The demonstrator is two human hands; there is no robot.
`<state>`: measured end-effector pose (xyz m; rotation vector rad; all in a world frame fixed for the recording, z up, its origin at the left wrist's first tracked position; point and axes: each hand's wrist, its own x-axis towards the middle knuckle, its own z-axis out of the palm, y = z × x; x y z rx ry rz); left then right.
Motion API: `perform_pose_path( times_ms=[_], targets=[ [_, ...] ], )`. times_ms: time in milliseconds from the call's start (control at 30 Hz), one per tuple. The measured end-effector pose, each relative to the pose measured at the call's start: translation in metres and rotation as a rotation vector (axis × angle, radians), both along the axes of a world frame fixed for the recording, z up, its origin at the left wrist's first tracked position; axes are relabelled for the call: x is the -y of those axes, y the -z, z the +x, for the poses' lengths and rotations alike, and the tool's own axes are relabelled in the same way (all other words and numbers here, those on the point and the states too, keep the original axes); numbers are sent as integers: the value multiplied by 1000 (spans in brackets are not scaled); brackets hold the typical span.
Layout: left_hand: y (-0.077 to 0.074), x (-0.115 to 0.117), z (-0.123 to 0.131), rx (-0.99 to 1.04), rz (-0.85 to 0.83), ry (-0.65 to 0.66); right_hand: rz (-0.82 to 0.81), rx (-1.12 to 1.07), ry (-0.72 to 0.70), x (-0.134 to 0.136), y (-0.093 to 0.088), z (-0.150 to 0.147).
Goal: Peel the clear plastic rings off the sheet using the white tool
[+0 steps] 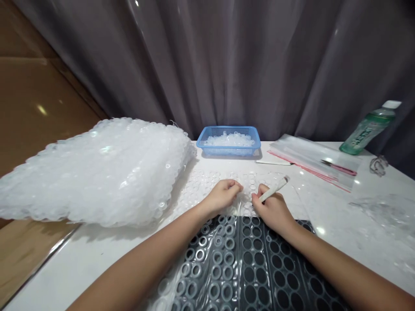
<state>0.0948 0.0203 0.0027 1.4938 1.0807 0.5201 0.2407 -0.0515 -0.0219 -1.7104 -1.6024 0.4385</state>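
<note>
Head view shows two bare hands working close together above a clear sheet (195, 183), which is covered with rows of small rings and lies on the white counter (48, 268). The right hand (271, 208) grasps a slim white tool (274, 190) like a pen; its upper end points up and to the right, while its lower end is hidden by the fingers. The left hand (225, 193) has its fingers curled and the thumb near the forefinger, just over the sheet; whether it pinches the film, I cannot tell. Nearer to the person, the ringed sheet lies over a black mat (249, 274), and the rings look there like dark circles with pale borders. On the left side rests a large, translucent white bundle (106, 172) with many small rings on its surface. Behind the hands stands a blue basket (228, 151), which contains loose clear rings (230, 139). To the right of it are a thin white stick (274, 163), clear bags (301, 151) with red edges, a pink-handled tool (340, 167) upon these bags, and a tilted-looking green bottle (368, 131) with white cap. A grey curtain (227, 60) hangs behind.
</note>
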Motion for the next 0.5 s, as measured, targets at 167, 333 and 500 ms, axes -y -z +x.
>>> perform_pose_path(
  times_ms=[167,333,500],
  targets=[
    [2,0,1,-111,79,89,-83,-263,62,-2,0,4],
    [-2,-2,-4,-226,257,202,-72,-542,93,0,1,6],
    [-12,3,-10,-353,562,550,-92,-581,105,1,3,8]
  ],
)
